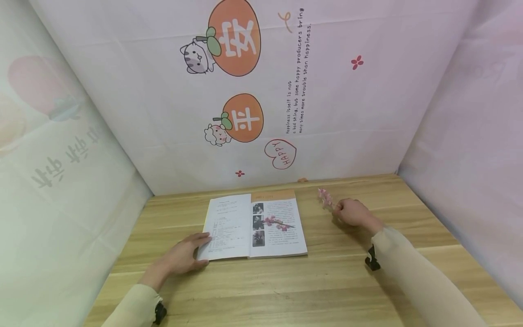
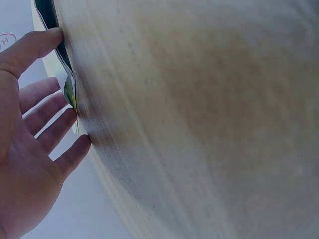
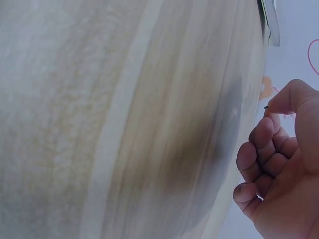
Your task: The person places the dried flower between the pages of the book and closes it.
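An open book (image 1: 230, 227) lies on the wooden table, with printed text on both pages and small photos on the right page. Across that right page lies a sprig of pink blossoms (image 1: 278, 223). My left hand (image 1: 184, 254) touches the book's lower left corner; its fingers and thumb are spread along the edges in the left wrist view. To the right of the book, my right hand (image 1: 353, 212) pinches a second sprig of pink blossoms (image 1: 324, 198) between thumb and forefinger. In the right wrist view, only the dark end of its stem (image 3: 266, 107) shows clearly.
Light wooden table (image 1: 278, 290) extends in front of the book and to both sides. A printed white cloth backdrop (image 1: 347, 127) rises behind the table's far edge, and further cloth walls (image 1: 73, 150) stand at left and right.
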`<state>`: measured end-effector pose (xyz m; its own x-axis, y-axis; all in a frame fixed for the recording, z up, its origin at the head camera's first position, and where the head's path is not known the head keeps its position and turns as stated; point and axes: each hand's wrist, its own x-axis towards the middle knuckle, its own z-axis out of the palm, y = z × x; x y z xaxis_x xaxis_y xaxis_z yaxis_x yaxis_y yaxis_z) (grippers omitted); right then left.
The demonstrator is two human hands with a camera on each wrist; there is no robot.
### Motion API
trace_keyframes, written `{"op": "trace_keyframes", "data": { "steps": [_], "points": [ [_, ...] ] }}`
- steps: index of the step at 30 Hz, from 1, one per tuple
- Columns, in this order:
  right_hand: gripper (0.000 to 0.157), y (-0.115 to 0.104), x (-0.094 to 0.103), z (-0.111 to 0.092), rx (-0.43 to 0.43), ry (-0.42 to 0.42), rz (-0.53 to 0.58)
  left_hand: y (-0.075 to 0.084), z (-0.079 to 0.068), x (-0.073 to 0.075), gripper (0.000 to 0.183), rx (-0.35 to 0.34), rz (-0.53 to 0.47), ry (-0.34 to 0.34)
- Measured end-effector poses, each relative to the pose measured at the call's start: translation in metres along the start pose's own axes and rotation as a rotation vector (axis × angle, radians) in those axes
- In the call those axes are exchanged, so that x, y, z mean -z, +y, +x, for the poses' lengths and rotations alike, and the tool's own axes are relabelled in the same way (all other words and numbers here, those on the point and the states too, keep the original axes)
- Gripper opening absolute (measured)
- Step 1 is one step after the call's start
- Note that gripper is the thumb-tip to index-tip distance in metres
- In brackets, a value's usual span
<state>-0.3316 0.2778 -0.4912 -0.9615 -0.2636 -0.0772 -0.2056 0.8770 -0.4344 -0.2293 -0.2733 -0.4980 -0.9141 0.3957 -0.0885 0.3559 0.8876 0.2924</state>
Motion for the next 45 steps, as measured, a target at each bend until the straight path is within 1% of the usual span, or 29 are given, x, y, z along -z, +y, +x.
{"op": "trace_keyframes", "data": {
  "steps": [12,18,27,37,45],
  "points": [
    [0.02,-0.012,0.001,-0.003,-0.003,0.003,0.038,0.001,0.0,0.0,0.072,-0.001,0.014,-0.003],
    [0.02,-0.013,0.0,-0.002,-0.003,0.016,0.028,0.0,-0.001,-0.001,0.072,-0.005,0.015,-0.002],
    [0.021,-0.015,0.002,-0.002,0.005,0.038,0.034,-0.002,0.001,-0.002,0.072,0.014,0.008,-0.004],
    [0.02,-0.019,0.004,-0.004,0.018,0.041,0.073,0.0,0.001,0.0,0.072,0.007,0.01,0.002],
    [0.023,-0.021,0.006,-0.004,0.015,0.043,0.108,0.001,0.0,0.0,0.073,-0.005,0.012,0.001]
  ]
}}
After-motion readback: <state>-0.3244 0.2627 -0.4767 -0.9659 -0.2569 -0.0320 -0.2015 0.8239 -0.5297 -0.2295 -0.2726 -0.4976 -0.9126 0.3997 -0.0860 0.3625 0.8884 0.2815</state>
